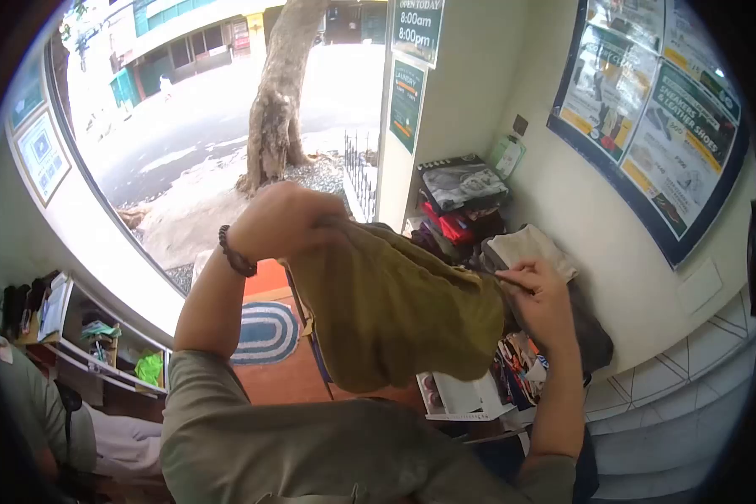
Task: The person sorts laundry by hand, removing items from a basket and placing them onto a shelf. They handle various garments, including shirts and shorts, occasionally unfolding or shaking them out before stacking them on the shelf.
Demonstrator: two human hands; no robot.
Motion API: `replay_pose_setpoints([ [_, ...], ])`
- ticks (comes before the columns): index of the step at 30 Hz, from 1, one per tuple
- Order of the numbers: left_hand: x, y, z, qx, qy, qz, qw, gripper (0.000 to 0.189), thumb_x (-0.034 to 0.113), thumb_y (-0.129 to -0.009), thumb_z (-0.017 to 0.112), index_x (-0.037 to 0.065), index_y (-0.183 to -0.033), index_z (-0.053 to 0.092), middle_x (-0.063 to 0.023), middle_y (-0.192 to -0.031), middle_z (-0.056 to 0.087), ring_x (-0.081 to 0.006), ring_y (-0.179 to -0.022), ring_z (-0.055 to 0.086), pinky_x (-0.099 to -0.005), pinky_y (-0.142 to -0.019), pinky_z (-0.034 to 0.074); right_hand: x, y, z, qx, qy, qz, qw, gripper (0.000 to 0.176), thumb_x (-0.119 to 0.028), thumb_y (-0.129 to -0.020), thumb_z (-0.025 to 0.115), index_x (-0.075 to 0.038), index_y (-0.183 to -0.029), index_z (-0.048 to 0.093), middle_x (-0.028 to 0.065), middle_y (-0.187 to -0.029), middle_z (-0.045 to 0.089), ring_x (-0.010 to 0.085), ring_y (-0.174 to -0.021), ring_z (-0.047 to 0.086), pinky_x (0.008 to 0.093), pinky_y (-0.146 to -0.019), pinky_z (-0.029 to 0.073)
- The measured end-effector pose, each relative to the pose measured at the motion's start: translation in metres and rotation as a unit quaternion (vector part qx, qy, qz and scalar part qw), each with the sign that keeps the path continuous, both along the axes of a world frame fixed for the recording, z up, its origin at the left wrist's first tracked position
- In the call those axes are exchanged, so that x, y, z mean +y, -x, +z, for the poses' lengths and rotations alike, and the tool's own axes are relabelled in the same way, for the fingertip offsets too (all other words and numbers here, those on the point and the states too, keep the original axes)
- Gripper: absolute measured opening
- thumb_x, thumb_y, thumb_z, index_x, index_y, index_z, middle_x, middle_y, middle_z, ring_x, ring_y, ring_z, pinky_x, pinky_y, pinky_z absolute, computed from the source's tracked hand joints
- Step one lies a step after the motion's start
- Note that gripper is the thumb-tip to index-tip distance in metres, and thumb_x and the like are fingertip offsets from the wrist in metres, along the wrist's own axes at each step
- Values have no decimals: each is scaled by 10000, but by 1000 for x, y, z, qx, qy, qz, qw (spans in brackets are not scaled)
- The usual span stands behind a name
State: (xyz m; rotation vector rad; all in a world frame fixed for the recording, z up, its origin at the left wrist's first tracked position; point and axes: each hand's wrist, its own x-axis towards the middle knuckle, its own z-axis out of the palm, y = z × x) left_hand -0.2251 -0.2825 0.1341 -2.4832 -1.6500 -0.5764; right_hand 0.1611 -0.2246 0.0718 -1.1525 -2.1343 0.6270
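Observation:
An olive-green garment (395, 311) hangs in front of me, stretched between my two hands; its exact kind does not show. My left hand (286, 220), above a dark beaded bracelet, is closed on its upper left corner. At the other end, my right hand (539, 298) pinches the cloth's edge between thumb and fingers. The lower part of the garment droops loosely and hides part of the surface behind it. Just beyond my right hand lies a pale folded cloth (533, 250) on darker clothes.
Folded clothes (464, 183) are stacked by the wall. Below the garment stands a white tray (466, 395) beside patterned cloths (519, 365). A striped oval mat (265, 333) lies on the floor. At the left, a seated person (59, 412) is near a shelf (101, 357).

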Motion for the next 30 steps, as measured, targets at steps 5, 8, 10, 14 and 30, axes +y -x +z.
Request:
replay_pose_setpoints([
  [5, 3, 9, 0, -59, -9, -116, 992, 218, 344, -804, 688, 157, -917, 697, -122, -716, 646, -350, -676, 632, -426, -623, 506, -42, 91, 16, 52, -148, 122, 980, 567, -146, -715, 769, -70, -1252, 605, 106, -1282, 574, 247, -1210, 539, 384, -1021, 417],
  [8, -8, 18, 7, -37, 7, -148, 988, 223, 360, -809, 684, 166, -918, 698, -119, -725, 652, -344, -681, 637, -425, -637, 512, -53, 147, -1, -28, -84, 95, 992, 535, -148, -717, 767, -48, -1218, 608, 135, -1151, 641, 241, -1098, 610, 368, -943, 461],
  [10, -14, 41, 10, -24, -3, -137, 990, 223, 370, -814, 678, 172, -917, 699, -122, -751, 662, -339, -702, 643, -426, -650, 513, -45, 159, -5, -52, 81, 36, 995, 513, -103, -714, 766, -16, -1193, 605, 151, -1056, 679, 217, -1008, 646, 346, -892, 476],
  [14, 12, 106, -11, -28, -37, -140, 989, 234, 302, -784, 725, 130, -942, 703, -110, -825, 686, -304, -759, 661, -395, -706, 530, -22, 152, 6, -54, 18, -16, 998, 355, -82, -741, 751, 24, -1058, 634, 117, -920, 689, 163, -877, 643, 306, -822, 494],
  [30, 89, 118, -34, -424, -92, -142, 890, 231, 49, -868, 680, -13, -1085, 630, -86, -999, 693, -134, -925, 641, -265, -809, 515, -21, 163, 47, 240, -100, -170, 950, 213, -139, -838, 760, -1, -960, 653, 17, -813, 661, 85, -676, 571, 243, -666, 475],
])
